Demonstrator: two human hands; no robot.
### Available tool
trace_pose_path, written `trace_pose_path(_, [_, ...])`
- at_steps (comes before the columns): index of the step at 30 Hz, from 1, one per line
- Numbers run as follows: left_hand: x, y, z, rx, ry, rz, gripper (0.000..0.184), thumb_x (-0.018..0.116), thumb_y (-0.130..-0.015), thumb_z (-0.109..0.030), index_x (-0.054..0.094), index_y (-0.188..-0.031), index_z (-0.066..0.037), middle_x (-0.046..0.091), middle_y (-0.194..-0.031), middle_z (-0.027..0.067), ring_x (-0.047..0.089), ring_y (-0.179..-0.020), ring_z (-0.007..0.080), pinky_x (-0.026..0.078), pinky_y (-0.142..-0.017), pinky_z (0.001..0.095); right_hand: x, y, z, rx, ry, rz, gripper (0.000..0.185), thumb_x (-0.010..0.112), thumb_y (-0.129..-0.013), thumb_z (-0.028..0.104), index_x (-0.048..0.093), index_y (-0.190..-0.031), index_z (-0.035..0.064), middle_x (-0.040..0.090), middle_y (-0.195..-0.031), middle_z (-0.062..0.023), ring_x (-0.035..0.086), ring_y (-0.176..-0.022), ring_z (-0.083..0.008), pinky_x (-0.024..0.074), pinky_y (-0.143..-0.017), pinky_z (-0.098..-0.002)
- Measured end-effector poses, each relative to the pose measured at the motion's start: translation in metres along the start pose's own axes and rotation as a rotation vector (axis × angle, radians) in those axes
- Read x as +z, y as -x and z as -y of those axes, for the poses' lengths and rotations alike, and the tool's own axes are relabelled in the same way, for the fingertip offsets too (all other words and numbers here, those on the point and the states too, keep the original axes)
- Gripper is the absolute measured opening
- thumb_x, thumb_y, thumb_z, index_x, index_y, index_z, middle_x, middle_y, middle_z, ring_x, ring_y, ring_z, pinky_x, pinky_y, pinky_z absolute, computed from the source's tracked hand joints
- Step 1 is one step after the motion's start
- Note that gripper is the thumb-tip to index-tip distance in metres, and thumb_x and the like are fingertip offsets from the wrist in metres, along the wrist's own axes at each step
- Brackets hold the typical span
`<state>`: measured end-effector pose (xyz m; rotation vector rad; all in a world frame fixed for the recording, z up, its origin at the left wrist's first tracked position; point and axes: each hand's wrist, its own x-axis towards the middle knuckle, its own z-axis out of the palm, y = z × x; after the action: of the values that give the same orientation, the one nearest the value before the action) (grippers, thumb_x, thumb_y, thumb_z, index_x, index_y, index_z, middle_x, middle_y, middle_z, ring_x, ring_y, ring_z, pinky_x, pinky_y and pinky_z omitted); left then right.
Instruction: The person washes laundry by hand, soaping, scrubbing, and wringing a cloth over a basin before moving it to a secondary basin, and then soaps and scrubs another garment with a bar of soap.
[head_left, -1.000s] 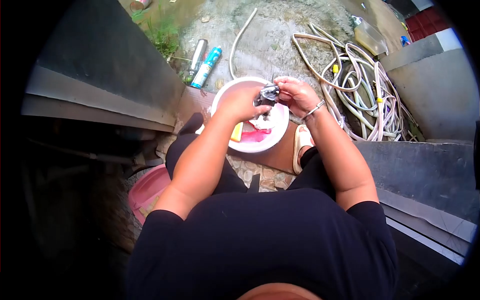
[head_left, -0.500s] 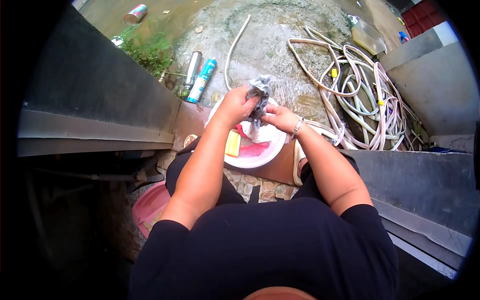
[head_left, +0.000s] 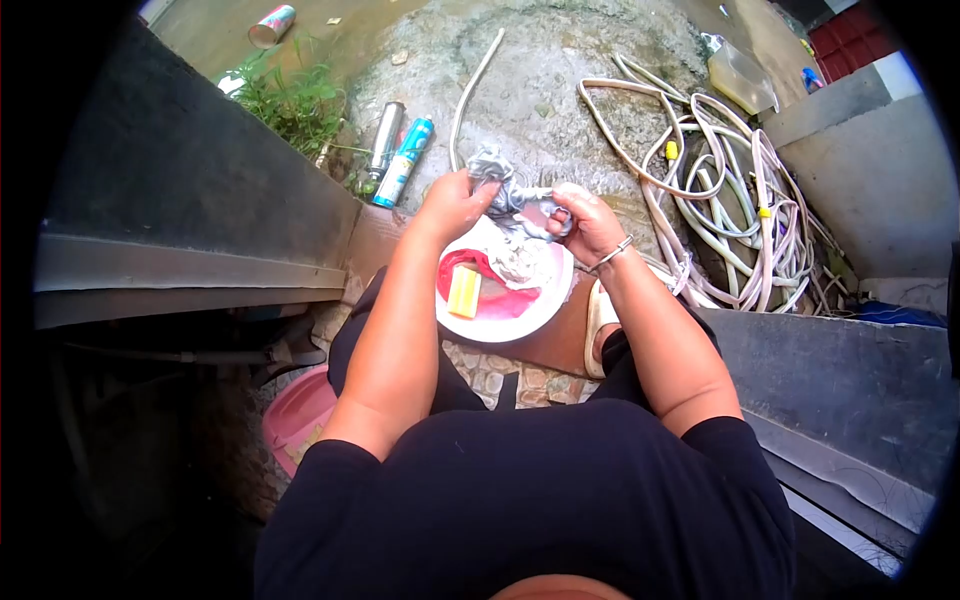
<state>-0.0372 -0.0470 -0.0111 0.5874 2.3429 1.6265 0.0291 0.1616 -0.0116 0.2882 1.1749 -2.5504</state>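
A wet grey-and-white cloth [head_left: 518, 205] is stretched between my two hands above a white basin [head_left: 505, 332]. My left hand [head_left: 457, 207] grips its bunched left part, and my right hand [head_left: 590, 222], with a band at the wrist, pinches the other side. Part of the fabric hangs down toward the basin. Inside the basin lie a yellow bar [head_left: 464, 291], which looks like laundry soap, a white cloth [head_left: 522, 265] and something red and pink [head_left: 505, 300] along the bottom. Whether the white cloth joins the piece in my hands I cannot tell.
A coiled pale hose [head_left: 720, 200] lies to the right, beside a low wall [head_left: 850, 190]. Left of the basin are a blue can [head_left: 404, 162] and a silver can [head_left: 386, 140]. A pink tub [head_left: 300, 410] stands at lower left. A clear container [head_left: 740, 80] sits farther back.
My hands have moved apart, my right hand going right and up. The cloth, bunched between them before, is now spread sideways, and more of the basin shows.
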Motion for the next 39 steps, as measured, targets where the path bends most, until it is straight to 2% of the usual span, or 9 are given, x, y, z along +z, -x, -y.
trace_pose_path(1, [-0.001,0.002,-0.003,-0.04,-0.005,0.032,0.019,0.058,-0.084,-0.013,0.06,-0.099,-0.001,0.063,-0.087,0.0061,0.056,-0.081,0.0118,0.045,-0.074,0.0258,0.0,0.0,0.0,-0.011,-0.027,-0.061,0.011,0.06,-0.083,0.012,0.051,-0.078,0.0062,0.046,-0.062,-0.001,0.043,-0.05,-0.0096,0.038,-0.047,-0.0214])
trace_pose_path(6, [0.003,0.002,0.006,0.0,0.092,0.009,0.023,0.056,-0.081,0.002,0.06,-0.103,-0.004,0.061,-0.096,0.0054,0.057,-0.089,0.0124,0.045,-0.079,0.0247,-0.002,0.002,0.005,-0.074,0.03,-0.122,0.013,0.061,-0.083,0.014,0.051,-0.079,0.0067,0.047,-0.064,-0.0008,0.037,-0.046,-0.0059,0.0328,-0.044,-0.0178])
trace_pose_path(11, [0.003,0.007,-0.007,-0.02,0.115,0.058,0.035,0.052,-0.071,0.009,0.059,-0.103,-0.002,0.061,-0.095,0.0063,0.057,-0.088,0.0138,0.045,-0.079,0.0254,-0.002,0.001,0.004,-0.1,0.331,-0.206,0.012,0.061,-0.082,0.012,0.05,-0.081,0.0054,0.052,-0.069,-0.0012,0.04,-0.046,-0.0058,0.0422,-0.05,-0.0211])
trace_pose_path(18, [0.008,0.011,-0.003,-0.012,0.14,0.132,0.037,0.06,-0.069,0.001,0.056,-0.106,-0.001,0.062,-0.088,0.0071,0.057,-0.079,0.0127,0.047,-0.07,0.0252,0.013,0.003,0.01,-0.145,0.26,-0.103,0.015,0.06,-0.081,0.01,0.049,-0.09,0.0033,0.053,-0.073,-0.0013,0.044,-0.047,-0.0052,0.0529,-0.063,-0.0268])
trace_pose_path(25, [0.009,0.011,-0.003,-0.001,0.03,0.063,0.02,0.065,-0.076,-0.006,0.061,-0.095,-0.004,0.056,-0.067,-0.0003,0.049,-0.06,0.0058,0.042,-0.054,0.0224,0.001,-0.002,0.003,-0.099,0.315,-0.113,0.012,0.058,-0.082,0.008,0.052,-0.092,0.0047,0.056,-0.081,-0.0017,0.049,-0.055,-0.0066,0.0501,-0.067,-0.0267])
trace_pose_path(28, [0.011,0.01,-0.003,0.046,0.048,-0.004,0.014,0.064,-0.077,-0.004,0.061,-0.091,-0.004,0.053,-0.064,-0.004,0.047,-0.057,0.0032,0.04,-0.051,0.0192,-0.004,-0.005,-0.003,-0.094,0.554,-0.177,0.023,0.061,-0.079,0.008,0.053,-0.1,0.0042,0.055,-0.088,-0.0033,0.056,-0.069,-0.0096,0.049,-0.073,-0.0266])
trace_pose_path(30, [0.011,0.01,-0.004,0.067,0.01,-0.039,0.013,0.064,-0.077,-0.004,0.061,-0.09,-0.004,0.054,-0.065,-0.0034,0.048,-0.057,0.0029,0.04,-0.051,0.0192,0.006,-0.002,-0.008,-0.367,0.851,-0.167,0.037,0.065,-0.075,0.009,0.052,-0.11,0.0046,0.054,-0.097,-0.0053,0.057,-0.079,-0.0122,0.0479,-0.075,-0.0245])
trace_pose_path(32, [0.013,0.008,-0.003,0.098,0.01,-0.089,0.015,0.064,-0.075,-0.005,0.062,-0.09,-0.005,0.056,-0.068,0.0018,0.051,-0.058,0.0087,0.043,-0.053,0.0232,0.011,0.001,-0.008,-0.547,1.442,-0.164,0.053,0.074,-0.063,0.019,0.057,-0.112,0.0093,0.057,-0.104,-0.0143,0.058,-0.091,-0.0276,0.0467,-0.078,-0.0351])
trace_pose_path(39, [0.015,0.01,-0.009,0.175,-0.011,-0.174,0.016,0.064,-0.074,-0.009,0.062,-0.09,-0.007,0.057,-0.073,0.008,0.054,-0.058,0.0164,0.045,-0.056,0.0279,0.022,0.002,-0.025,-0.15,1.696,-0.087,0.043,0.072,-0.064,0.03,0.063,-0.102,0.0109,0.062,-0.088,-0.0167,0.06,-0.084,-0.0323,0.0472,-0.075,-0.037])
